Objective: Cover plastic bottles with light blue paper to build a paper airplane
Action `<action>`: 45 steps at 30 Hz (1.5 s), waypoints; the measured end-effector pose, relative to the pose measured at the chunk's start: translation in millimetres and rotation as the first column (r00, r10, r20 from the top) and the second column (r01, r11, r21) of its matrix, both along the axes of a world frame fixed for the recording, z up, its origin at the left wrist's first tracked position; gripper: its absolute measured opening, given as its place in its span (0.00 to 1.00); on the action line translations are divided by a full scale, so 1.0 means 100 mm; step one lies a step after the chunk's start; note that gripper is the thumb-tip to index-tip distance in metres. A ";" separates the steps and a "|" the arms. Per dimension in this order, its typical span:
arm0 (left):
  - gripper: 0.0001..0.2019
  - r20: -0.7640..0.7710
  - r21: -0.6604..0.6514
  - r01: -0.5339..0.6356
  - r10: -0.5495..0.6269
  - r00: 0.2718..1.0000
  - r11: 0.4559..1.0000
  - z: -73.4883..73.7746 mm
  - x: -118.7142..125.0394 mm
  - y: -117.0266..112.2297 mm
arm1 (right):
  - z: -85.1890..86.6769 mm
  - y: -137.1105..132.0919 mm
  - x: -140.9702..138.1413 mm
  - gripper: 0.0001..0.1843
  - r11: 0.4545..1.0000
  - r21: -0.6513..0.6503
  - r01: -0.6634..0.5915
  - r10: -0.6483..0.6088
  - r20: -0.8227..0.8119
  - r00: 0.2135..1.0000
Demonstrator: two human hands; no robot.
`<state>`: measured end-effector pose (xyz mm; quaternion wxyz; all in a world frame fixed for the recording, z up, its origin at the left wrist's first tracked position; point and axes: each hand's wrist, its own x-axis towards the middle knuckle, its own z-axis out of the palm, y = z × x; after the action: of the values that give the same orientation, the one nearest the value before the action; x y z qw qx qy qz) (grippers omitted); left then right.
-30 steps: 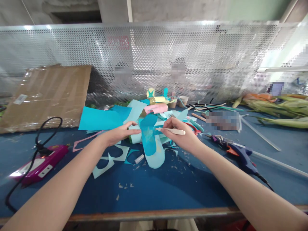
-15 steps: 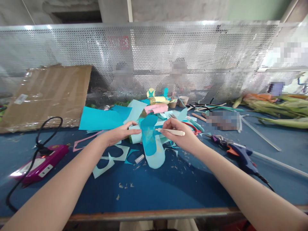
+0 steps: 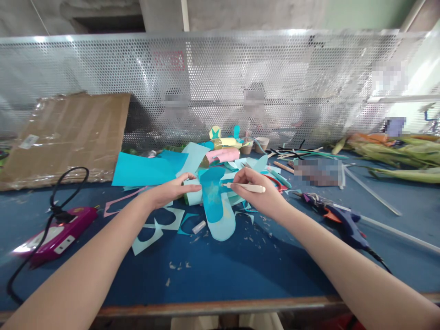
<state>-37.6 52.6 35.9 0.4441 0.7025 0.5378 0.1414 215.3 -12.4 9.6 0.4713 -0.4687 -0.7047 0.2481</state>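
Our right hand [image 3: 264, 198] pinches the white pen [image 3: 252, 187], apparently marking the blue cutout [image 3: 213, 208]; left hand's [image 3: 167, 190] grip, we can't tell. Steadiness called for!

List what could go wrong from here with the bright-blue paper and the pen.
1. The slim cream pen in the right hand points at the edge of the elongated bright-blue paper piece; a slip could mark the rounded pale-blue paper beneath.
2. The left hand has its thumb by the opposite edge; if contact is light, the piece might shift.
3. The dark-blue glue gun lies near the right forearm and could get bumped.
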 end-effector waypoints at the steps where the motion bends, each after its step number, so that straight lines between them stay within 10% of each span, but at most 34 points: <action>1: 0.36 0.002 0.000 0.002 -0.002 1.000 1.000 0.00 0.00 0.00 | 0.00 0.00 0.00 0.07 1.000 0.007 0.001 -0.001 -0.001 1.000; 45: 0.38 0.033 0.020 0.026 -0.027 0.999 0.999 -0.01 -0.04 -0.02 | 0.00 0.04 0.02 0.07 0.999 -0.041 0.010 -0.011 -0.006 1.000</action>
<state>-41.9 50.9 35.0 0.4478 0.7115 0.5196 0.1523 216.9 -8.5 9.3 0.4651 -0.4811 -0.6956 0.2615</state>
